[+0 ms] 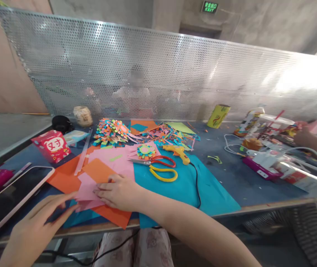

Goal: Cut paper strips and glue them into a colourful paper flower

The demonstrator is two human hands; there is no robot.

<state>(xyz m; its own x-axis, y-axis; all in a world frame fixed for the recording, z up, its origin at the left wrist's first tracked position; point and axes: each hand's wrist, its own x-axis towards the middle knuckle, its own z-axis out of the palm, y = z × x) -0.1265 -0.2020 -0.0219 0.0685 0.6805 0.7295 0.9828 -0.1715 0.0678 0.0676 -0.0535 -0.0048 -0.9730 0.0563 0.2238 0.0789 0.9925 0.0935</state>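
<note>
My left hand (40,217) is at the table's front left, with thumb and fingertips closed on the near left edge of a pink paper sheet (87,189). My right hand (121,191) lies over the same sheet, its fingers stretched out and pressing it down. Orange paper (116,216) sticks out from under the pink sheet. To the right, scissors (162,163) with red and yellow handles rest on a blue paper sheet (208,193). Behind them are a yellow glue gun (176,151) and a small round fringed paper flower (146,151).
A heap of fringed paper flowers (111,131) and paper scraps (166,135) is at the back. On the left are a phone (13,200) and a red packet (52,145). A yellow can (218,116), a purple power strip (261,168) and another person's hand (304,136) are right.
</note>
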